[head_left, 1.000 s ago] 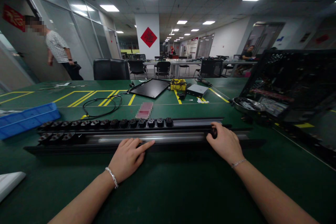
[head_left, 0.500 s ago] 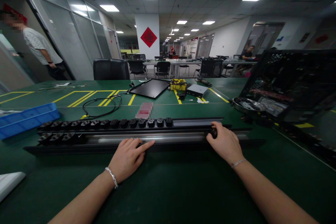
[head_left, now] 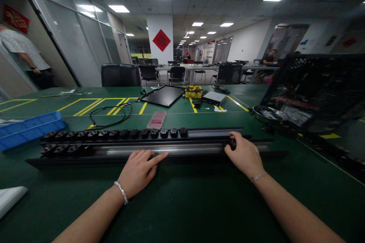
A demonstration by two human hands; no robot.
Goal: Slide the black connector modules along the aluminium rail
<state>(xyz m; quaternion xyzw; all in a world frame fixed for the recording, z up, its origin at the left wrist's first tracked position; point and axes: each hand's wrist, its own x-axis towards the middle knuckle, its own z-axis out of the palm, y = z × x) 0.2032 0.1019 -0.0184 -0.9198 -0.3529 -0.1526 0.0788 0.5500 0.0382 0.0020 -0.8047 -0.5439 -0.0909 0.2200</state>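
Your right grip (head_left: 246,155) pinches a black part (head_left: 233,144) at the near rail (head_left: 194,149). Your left grip (head_left: 137,170) rests on that rail, fingers loosely spread.

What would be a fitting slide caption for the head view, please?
Left hand resting on the front black rail, right hand holding a dark part near its right end.

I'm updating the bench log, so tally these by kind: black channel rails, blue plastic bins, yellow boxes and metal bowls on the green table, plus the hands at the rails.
Black channel rails: 2
Hands: 2
Blue plastic bin: 1
Yellow box: 1
Metal bowl: 1
Total: 7
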